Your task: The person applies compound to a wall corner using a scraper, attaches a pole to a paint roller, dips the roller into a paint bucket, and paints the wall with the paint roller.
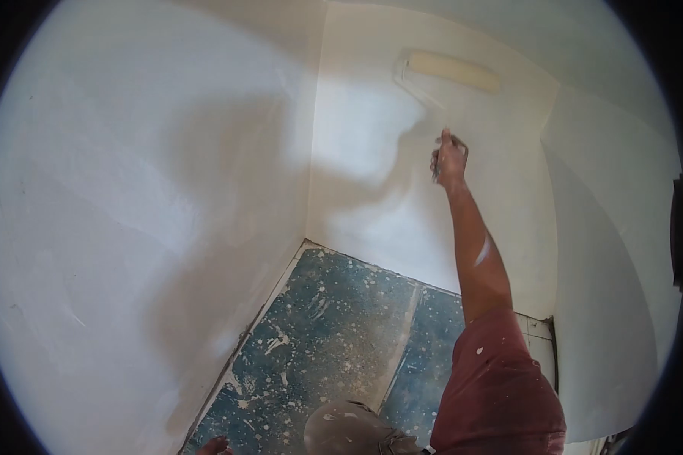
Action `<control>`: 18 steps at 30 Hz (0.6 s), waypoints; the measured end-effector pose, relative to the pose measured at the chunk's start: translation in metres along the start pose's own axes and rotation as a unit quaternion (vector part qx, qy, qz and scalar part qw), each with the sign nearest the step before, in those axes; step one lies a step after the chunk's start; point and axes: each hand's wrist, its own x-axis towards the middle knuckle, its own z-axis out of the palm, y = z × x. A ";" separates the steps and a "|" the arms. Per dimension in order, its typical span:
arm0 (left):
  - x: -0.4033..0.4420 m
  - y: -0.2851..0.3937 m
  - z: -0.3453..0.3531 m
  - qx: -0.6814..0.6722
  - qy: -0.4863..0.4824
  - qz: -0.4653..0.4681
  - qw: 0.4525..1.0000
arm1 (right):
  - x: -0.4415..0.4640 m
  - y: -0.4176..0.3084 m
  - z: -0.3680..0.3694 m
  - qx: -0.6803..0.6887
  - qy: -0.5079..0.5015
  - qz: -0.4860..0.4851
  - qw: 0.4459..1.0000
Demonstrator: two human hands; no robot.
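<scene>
Pale, smooth plastered wall (372,220), corner at left, above blue floor covering (341,303) spattered white. Cream cylindrical paint roller (454,71) at the wall, beyond the right hand (451,161). Right hand clenched round the roller's handle, arm stretched forward, paint-smeared. Left hand (215,446) at bottom edge, mostly cut off; grip can't be told.

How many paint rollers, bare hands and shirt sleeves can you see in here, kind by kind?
Paint roller: 1
Bare hands: 2 (right hand holding the roller, left hand partly in view)
Dark red sleeve: 1
Total: 4
</scene>
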 end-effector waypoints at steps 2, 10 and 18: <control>0.002 0.011 0.000 -0.017 0.002 -0.003 1.000 | -0.014 0.047 -0.013 -0.018 -0.001 -0.014 1.000; -0.005 0.013 0.010 -0.039 0.029 -0.017 0.999 | -0.160 0.249 -0.028 -0.029 0.071 0.159 0.984; -0.027 0.027 0.011 -0.021 0.053 -0.039 0.998 | -0.272 0.380 -0.057 -0.031 0.090 0.353 0.931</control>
